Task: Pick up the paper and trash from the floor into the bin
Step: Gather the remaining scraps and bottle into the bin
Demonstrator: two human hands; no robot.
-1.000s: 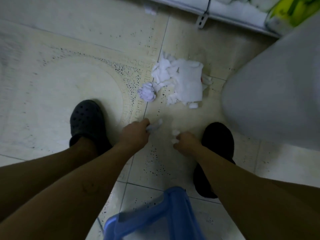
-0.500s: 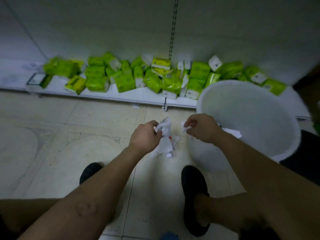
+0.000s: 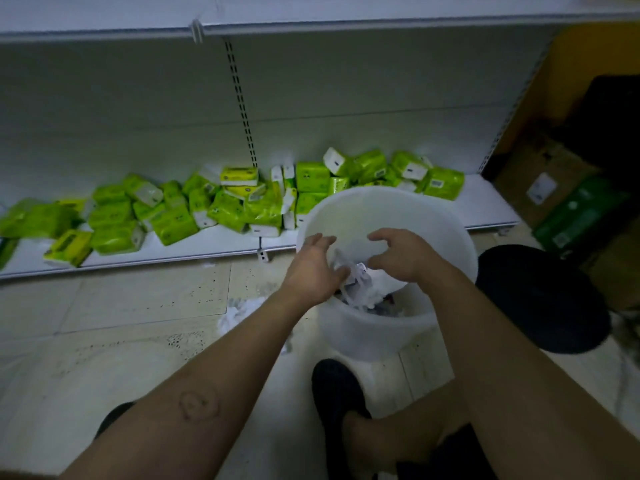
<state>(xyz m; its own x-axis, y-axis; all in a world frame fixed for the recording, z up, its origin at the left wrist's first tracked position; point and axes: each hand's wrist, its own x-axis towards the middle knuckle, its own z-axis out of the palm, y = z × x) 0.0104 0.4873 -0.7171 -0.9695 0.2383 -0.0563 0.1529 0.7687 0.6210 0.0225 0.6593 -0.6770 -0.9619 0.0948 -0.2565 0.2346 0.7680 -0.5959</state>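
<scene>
Release step, as we judge it. Both hands are over the mouth of the bin (image 3: pixel 446 216). Left hand (image 3: pixel 313 268) has fingers spread and thumb out, palm down; it grips nothing we can make out. Right hand (image 3: pixel 403 252) is opened into a loose claw, fingers curled downward, also with nothing in it that we can see.

Crumpled paper (image 3: pixel 356 285) lies in the bin just below and between our two hands, close under the left thumb. Whether it is touching the thumb or already free we cannot tell; the light is poor.

To do this step well, we would keep both hands inside the rim until the paper is plainly clear of the fingers, then open fully and draw straight up, so that no scrap clings and is dragged back over the edge. The bin looks light and stands tilted toward us, so we should not lean on its near wall.

More paper (image 3: pixel 239 311) remains on the floor (image 3: pixel 138 299), below and to the left of our left hand, partly hidden by that forearm, just beside the bin's left side. We judge the task unfinished: that heap is the next pick, nearest the left hand.
</scene>
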